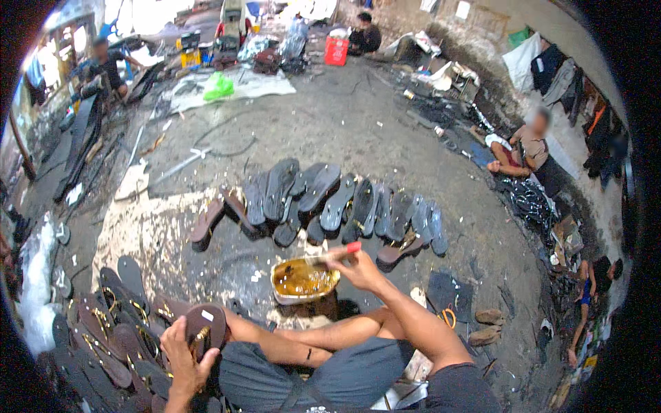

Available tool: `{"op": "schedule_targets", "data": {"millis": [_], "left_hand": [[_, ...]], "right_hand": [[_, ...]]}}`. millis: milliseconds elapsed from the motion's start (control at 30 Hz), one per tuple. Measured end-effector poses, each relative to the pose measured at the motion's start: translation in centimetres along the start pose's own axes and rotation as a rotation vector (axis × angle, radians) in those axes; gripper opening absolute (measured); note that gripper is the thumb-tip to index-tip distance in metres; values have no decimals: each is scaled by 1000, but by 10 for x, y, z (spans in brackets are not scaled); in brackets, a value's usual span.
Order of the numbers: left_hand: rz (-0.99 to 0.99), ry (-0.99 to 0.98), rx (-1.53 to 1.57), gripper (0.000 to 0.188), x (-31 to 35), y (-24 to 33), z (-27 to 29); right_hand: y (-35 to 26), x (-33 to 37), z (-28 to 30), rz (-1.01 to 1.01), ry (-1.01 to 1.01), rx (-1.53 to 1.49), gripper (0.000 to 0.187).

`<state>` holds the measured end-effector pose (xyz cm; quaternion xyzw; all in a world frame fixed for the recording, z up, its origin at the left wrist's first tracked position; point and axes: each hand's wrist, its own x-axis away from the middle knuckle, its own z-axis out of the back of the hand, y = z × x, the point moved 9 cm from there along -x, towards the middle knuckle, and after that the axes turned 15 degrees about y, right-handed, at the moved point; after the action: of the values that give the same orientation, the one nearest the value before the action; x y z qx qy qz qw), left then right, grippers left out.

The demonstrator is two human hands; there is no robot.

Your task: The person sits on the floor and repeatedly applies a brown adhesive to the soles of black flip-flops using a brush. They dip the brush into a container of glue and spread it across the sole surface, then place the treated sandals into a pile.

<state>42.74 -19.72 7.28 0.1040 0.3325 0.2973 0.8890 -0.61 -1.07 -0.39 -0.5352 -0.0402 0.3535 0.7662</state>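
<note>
**Sandal (211, 322) gripped at left, brush (353, 247) at right!**

At far left, a heap of dark sandals (103, 330) is seen. Beside it, the brown sandal is clasped by the left hand's (184, 354) fingers, its long axis apparently pointed away from the body, though it is partly covered. Then the tub (303, 297) of amber liquid, placed between the hands, nearer the right. The red-tipped brush is pinched in the right hand's (359, 268) fingers, its head angled leftward at the tub's far rim; whether the liquid is touched cannot be told.
</note>
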Motion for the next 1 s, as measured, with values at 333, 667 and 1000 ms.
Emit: {"op": "schedule_targets", "data": {"millis": [333, 667, 1000], "left_hand": [[29, 56, 67, 89, -32, 4, -6], [859, 134, 1392, 53, -62, 27, -50], [1074, 109, 1986, 54, -48, 98, -101]], "right_hand": [[-76, -11, 80, -204, 328, -224, 36], [-169, 31, -19, -198, 221, -603, 29], [-265, 76, -48, 461, 185, -373, 28]]}}
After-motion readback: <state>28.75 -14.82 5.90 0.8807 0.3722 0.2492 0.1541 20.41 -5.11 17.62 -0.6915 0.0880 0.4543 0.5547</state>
